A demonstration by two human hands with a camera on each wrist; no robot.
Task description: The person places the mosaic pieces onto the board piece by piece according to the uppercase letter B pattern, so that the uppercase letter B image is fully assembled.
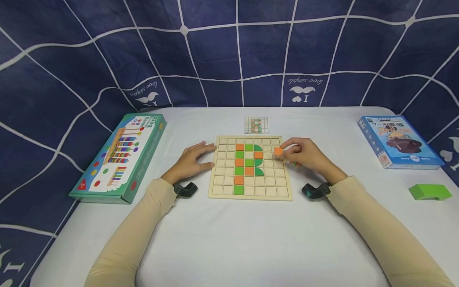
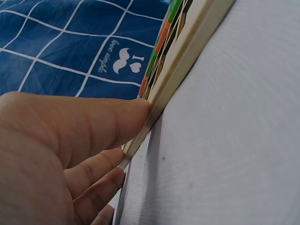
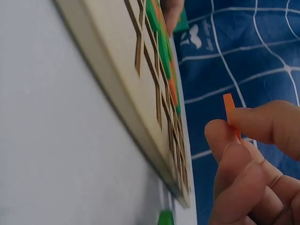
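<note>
A wooden grid board (image 1: 265, 190) lies flat on the table, with several orange squares (image 1: 238, 180), several light green squares (image 1: 238, 190) and three dark green rounded pieces (image 1: 259, 172) set in its cells. Between thumb and forefinger, my right hand (image 1: 305, 154) pinches an orange square tile (image 1: 277, 151) above the board's right side; the right wrist view shows this tile (image 3: 229, 105) edge-on, raised off the board. My left hand (image 1: 190, 161) touches the board's left edge with extended fingers. A small green piece (image 3: 165, 218) lies beside the board, mostly hidden by my right hand in the head view.
A small pattern card (image 1: 265, 125) lies behind the board. At the left is a green game box (image 1: 125, 159); at the right are a blue box (image 1: 401, 141) and a green arched block (image 1: 429, 191). A dark blue grid-patterned cloth (image 1: 215, 52) hangs behind the white table (image 1: 251, 239).
</note>
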